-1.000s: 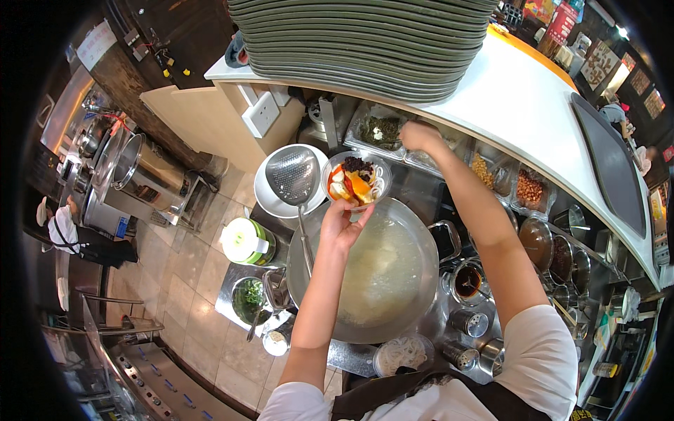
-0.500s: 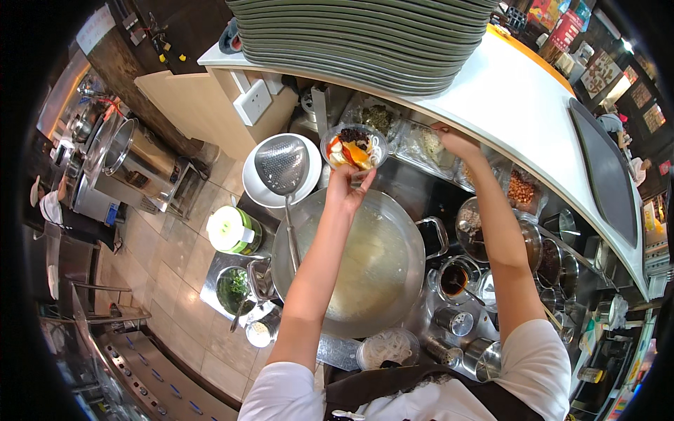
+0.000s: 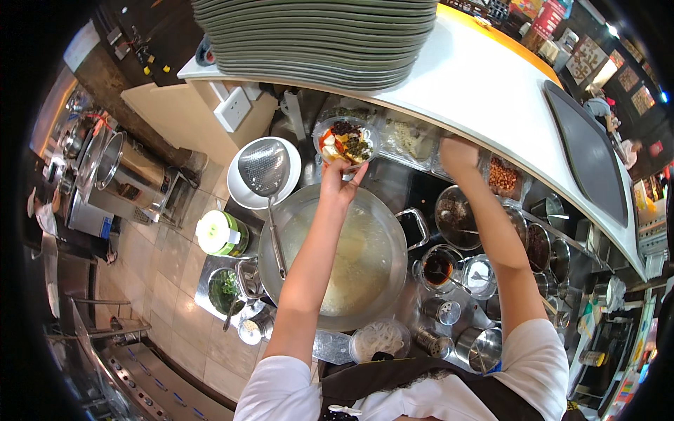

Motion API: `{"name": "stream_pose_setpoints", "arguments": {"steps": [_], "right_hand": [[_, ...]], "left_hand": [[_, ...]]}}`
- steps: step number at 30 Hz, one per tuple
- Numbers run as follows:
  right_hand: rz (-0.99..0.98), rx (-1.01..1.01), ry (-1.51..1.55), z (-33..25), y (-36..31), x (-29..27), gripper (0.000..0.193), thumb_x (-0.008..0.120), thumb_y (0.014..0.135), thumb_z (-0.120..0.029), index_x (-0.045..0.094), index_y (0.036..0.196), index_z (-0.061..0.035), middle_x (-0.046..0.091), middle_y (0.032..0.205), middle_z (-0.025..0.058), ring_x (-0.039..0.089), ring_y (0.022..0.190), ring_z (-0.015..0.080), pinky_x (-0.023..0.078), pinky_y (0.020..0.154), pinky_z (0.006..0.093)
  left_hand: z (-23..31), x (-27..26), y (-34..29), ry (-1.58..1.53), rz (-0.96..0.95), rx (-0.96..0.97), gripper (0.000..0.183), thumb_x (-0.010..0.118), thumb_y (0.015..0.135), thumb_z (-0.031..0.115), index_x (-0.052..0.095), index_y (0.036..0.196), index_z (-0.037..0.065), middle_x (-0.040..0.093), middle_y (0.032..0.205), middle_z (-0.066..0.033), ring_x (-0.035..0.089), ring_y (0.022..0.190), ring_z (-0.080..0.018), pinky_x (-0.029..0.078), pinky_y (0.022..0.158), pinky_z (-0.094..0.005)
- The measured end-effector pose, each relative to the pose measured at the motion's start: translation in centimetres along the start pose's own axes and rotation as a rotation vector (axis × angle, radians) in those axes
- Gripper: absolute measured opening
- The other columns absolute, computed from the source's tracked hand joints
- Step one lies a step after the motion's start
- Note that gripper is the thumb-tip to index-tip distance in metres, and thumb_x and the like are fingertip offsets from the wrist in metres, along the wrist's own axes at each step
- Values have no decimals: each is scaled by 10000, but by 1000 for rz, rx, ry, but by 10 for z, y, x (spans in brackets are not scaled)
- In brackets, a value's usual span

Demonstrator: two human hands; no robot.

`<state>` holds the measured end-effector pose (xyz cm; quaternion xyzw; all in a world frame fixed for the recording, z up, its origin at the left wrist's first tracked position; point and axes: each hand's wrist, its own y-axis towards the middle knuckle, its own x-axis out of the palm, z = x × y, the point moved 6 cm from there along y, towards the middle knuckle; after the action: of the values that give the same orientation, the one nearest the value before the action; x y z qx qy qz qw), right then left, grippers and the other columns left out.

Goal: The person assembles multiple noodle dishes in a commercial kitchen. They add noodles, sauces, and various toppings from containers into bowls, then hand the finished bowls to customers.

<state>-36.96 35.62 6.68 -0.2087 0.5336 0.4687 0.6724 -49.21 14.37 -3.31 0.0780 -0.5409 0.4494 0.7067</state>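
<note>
My left hand [image 3: 341, 181] is closed round the near side of a clear bowl [image 3: 373, 156], held up beyond the big pot's far rim. In it lie white noodles, red and orange toppings, pale pieces, dark bits and a mound of chopped greenish-brown topping [image 3: 359, 146]. My right hand [image 3: 460, 157] reaches down at a topping tray under the counter's edge, between a clear tray of pale chopped topping [image 3: 408, 140] and a tray of peanuts [image 3: 503, 177]. Its fingers are hidden, and so is most of what lies beneath it.
A wide pot of cloudy liquid [image 3: 358, 259] stands below my forearms. A perforated ladle [image 3: 264, 168] rests across a white bowl [image 3: 238, 189] and the pot's rim. Sauce and seasoning containers [image 3: 438, 269] crowd the right side. Stacked green trays [image 3: 316, 42] stand on the white counter [image 3: 484, 63].
My right hand has moved right, from the pale topping tray towards the peanuts. A greenish-brown topping now shows on top in the bowl. The whole view has shifted slightly.
</note>
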Motion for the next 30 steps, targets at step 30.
{"name": "stream_pose_setpoints", "arguments": {"steps": [30], "right_hand": [[-311,285,71,124,-100,33,195,514,744,-148,661,873,-139,639,810,76,625,703,241,500,605,344]], "left_hand": [[-134,66,-18,76,-90,-202,382,419,687,-53,361,1063,-88,408,1106,-224,472,982,-385,472,846,-473]]}}
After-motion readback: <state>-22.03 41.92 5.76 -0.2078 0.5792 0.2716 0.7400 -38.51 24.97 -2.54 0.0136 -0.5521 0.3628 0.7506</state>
